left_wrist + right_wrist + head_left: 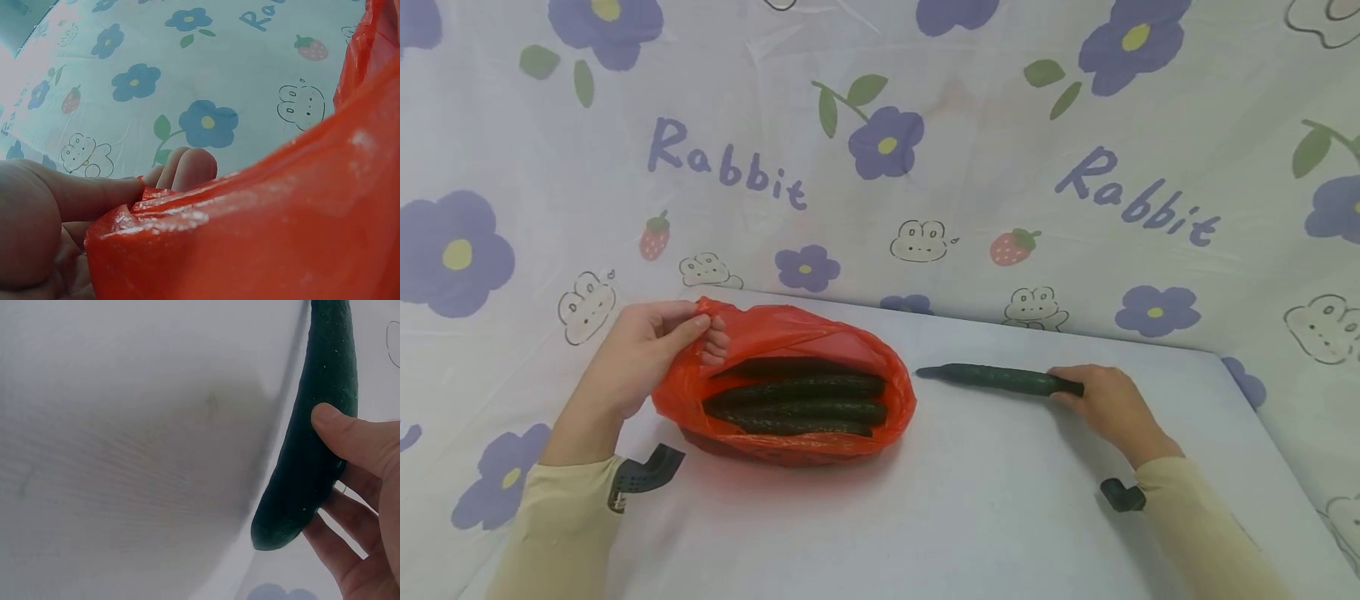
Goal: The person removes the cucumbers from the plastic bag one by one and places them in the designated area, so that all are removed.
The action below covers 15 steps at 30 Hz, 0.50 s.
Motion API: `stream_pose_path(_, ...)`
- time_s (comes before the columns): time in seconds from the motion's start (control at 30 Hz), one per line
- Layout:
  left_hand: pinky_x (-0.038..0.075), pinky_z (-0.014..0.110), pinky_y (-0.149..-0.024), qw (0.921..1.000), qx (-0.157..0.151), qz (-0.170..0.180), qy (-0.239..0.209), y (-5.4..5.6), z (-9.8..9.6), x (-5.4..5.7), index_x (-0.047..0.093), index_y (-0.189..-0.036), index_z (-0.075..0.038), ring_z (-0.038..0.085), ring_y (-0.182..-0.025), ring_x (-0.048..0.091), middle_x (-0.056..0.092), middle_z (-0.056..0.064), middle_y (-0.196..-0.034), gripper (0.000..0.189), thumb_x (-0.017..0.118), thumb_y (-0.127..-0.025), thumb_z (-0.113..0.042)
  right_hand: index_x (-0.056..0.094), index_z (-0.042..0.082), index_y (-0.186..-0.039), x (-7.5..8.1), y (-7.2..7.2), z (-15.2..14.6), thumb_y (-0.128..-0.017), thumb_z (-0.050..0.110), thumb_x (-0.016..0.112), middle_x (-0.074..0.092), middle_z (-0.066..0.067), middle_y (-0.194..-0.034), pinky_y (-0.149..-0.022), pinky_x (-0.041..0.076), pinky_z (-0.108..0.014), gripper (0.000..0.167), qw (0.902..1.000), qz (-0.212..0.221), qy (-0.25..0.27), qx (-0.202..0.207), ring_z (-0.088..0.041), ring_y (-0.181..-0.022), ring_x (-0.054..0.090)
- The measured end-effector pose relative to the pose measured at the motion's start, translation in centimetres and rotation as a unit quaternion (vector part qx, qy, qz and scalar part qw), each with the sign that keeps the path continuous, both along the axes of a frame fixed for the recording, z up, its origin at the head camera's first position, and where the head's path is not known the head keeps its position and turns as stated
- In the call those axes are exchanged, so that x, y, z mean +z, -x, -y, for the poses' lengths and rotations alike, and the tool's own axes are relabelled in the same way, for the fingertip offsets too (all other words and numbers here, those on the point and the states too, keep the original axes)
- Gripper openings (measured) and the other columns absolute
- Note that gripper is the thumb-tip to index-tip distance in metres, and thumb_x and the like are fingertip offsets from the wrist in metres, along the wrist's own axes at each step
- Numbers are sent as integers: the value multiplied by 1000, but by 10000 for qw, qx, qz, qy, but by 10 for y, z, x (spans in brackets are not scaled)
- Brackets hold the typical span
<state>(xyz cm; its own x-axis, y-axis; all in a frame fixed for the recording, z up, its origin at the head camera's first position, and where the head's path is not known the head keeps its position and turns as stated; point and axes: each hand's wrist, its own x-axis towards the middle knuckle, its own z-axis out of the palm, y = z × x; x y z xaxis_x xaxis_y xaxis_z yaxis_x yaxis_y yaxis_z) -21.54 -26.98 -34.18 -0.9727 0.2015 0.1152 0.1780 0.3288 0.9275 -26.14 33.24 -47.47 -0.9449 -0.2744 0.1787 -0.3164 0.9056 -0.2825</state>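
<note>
A red plastic bag (pixel 790 329) lies on the white table with its mouth facing the front, and several dark green cucumbers (pixel 805 387) show inside it. My left hand (pixel 658 342) pinches the bag's upper left rim between thumb and fingers, lifting that edge. In the left wrist view the red film (pixel 262 237) spreads away from the thumb and fingers. To the right of the bag, my right hand (pixel 1108 408) grips one cucumber (pixel 1000 377) near its right end, its thin tip pointing at the bag. The right wrist view shows the thumb across this cucumber (pixel 312 437).
A white table (pixel 940 517) carries everything. Behind it hangs a pale cloth (pixel 970 183) printed with purple flowers, rabbits and strawberries. Dark wrist devices show at the left cuff (pixel 647 475) and right cuff (pixel 1122 495). The table's right edge runs beyond the right hand.
</note>
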Motion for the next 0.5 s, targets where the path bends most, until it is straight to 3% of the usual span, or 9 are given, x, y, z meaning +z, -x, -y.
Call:
stream_pose_path(0.2,64,30,-85,9999,13,-91,50,-1,0,0,69,-126,10,30,-91,79,75,21,-104,27,59,-113,-12,77,2,-129,-4,0,0,-92,8,87,74,-24,-126,-101,53,-66,40,9999,83,-26,-57,-49,-119,69)
stream_pose_path(0.5,64,29,-86,9999,-22,-101,92,-1,0,0,70,-125,9,26,-90,79,74,22,-105,26,60,-113,-12,74,1,-135,-6,1,2,-95,12,85,71,-26,-134,-108,49,-67,43,9984,526,75,-211,-51,-128,63)
